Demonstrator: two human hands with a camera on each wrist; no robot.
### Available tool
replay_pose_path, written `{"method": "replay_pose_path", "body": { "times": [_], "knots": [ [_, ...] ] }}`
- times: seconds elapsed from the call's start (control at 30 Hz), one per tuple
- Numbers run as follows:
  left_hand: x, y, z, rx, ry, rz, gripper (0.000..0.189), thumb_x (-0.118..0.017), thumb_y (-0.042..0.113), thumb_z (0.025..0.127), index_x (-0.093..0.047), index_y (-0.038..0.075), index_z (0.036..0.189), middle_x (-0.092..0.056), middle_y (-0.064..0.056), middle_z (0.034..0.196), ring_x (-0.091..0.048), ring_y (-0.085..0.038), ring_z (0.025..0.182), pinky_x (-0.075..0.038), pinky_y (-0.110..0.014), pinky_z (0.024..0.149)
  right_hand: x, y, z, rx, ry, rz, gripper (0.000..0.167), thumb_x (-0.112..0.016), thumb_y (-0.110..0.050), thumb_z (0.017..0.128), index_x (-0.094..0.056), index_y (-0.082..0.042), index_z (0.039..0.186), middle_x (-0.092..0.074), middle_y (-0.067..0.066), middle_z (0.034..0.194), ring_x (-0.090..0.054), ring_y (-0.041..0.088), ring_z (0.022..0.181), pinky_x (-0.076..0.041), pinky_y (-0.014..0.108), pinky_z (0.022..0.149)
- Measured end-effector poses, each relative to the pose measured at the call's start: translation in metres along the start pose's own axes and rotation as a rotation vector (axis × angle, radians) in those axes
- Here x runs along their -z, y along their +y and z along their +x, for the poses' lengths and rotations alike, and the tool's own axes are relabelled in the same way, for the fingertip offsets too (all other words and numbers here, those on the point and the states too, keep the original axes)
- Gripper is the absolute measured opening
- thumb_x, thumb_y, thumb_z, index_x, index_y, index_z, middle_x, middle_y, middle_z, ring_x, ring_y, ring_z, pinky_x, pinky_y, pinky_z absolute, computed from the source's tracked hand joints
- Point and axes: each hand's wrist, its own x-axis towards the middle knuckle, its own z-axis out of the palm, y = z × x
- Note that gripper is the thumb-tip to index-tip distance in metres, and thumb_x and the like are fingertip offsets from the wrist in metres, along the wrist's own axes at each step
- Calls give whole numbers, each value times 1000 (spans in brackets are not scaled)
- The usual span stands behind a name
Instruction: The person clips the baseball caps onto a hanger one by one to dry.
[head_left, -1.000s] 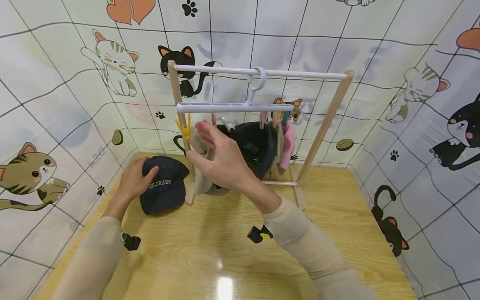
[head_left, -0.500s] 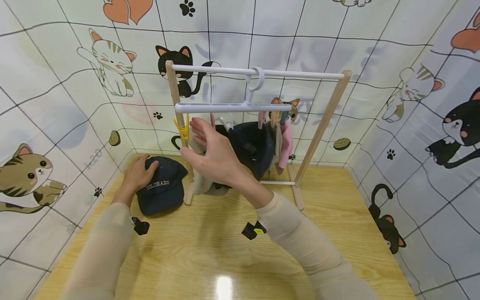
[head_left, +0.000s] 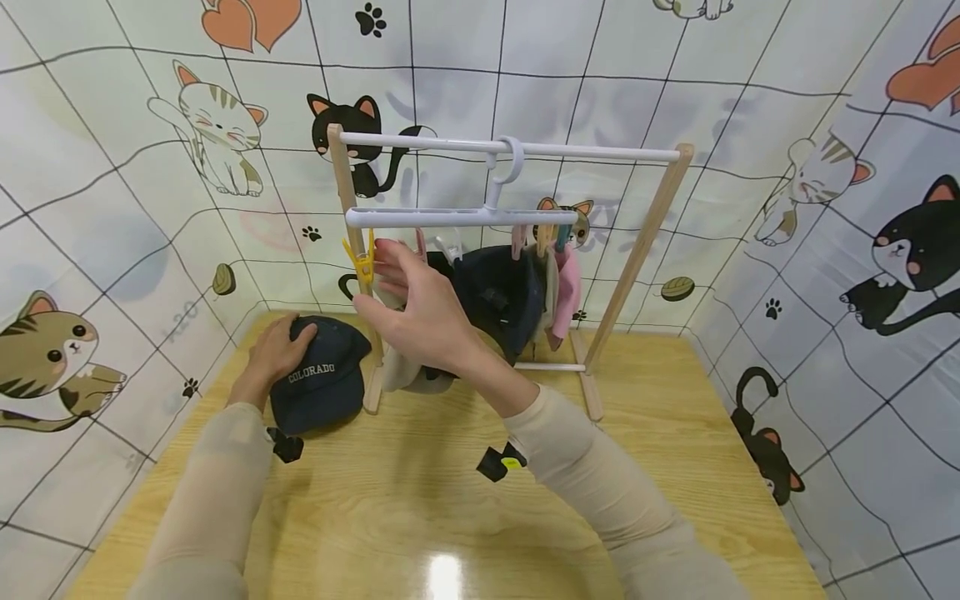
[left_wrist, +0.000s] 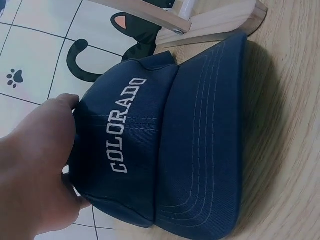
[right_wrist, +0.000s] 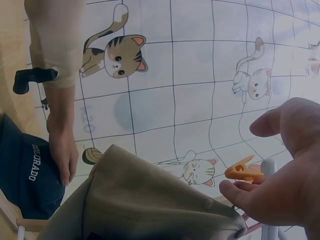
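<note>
My left hand (head_left: pixel 276 354) grips the crown of a navy baseball cap (head_left: pixel 321 387) with COLORADO lettering, which is on the table left of the rack. The left wrist view shows the cap's curved brim (left_wrist: pixel 205 135) near the wood, with fingers partly hidden behind the crown. My right hand (head_left: pixel 431 317) is raised below the pale hanger (head_left: pixel 457 218), thumb spread from its fingers. Its fingertips are right beside a yellow clothespin (head_left: pixel 364 265) at the hanger's left end. Behind that hand hangs a beige cap (right_wrist: pixel 145 200), partly covered by it in the head view.
A wooden rack (head_left: pixel 648 242) with a white top rod (head_left: pixel 600 152) carries the hanger. A dark cap (head_left: pixel 517 292) and a pink item (head_left: pixel 567 287) hang farther right beneath several clothespins. Cat-patterned curtain walls (head_left: pixel 787 208) enclose the wooden table (head_left: pixel 660 467).
My right hand has come slightly closer to the yellow clothespin. The left forearm has swung a little to the right, and the left hand has shifted its hold on the navy cap.
</note>
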Motion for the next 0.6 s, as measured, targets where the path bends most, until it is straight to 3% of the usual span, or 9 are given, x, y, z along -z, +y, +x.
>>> {"method": "replay_pose_path", "body": {
  "times": [0.13,0.27,0.37,0.6],
  "knots": [
    [2,-10,3,-15,8,-60,90,-40,63,116,-29,-4,175,-33,-44,174,-32,-66,161,-30,-82,128,-1,-1,3,-16,8,36,70,-69,-18,108,-42,-3,170,-59,19,165,-65,30,151,-53,25,123],
    [9,-22,6,-39,37,-104,93,-45,69,113,-44,-6,168,-42,-43,168,-38,-66,155,-34,-76,128,-1,-2,6,-40,31,60,68,-71,-19,109,-45,-3,169,-64,18,159,-70,31,143,-57,27,119],
    [20,-18,-1,-26,15,-124,83,-45,64,115,-54,-5,162,-50,-39,164,-46,-64,150,-40,-74,126,0,-3,8,-41,52,78,65,-73,-19,108,-48,-2,166,-67,18,154,-72,30,138,-59,29,117],
    [44,-5,-20,40,-112,-169,74,-41,52,120,-54,-8,161,-52,-40,162,-54,-60,145,-46,-72,122,0,-3,11,-29,97,101,57,-75,-18,106,-57,0,157,-74,18,142,-76,28,128,-62,27,110]
  ]
}}
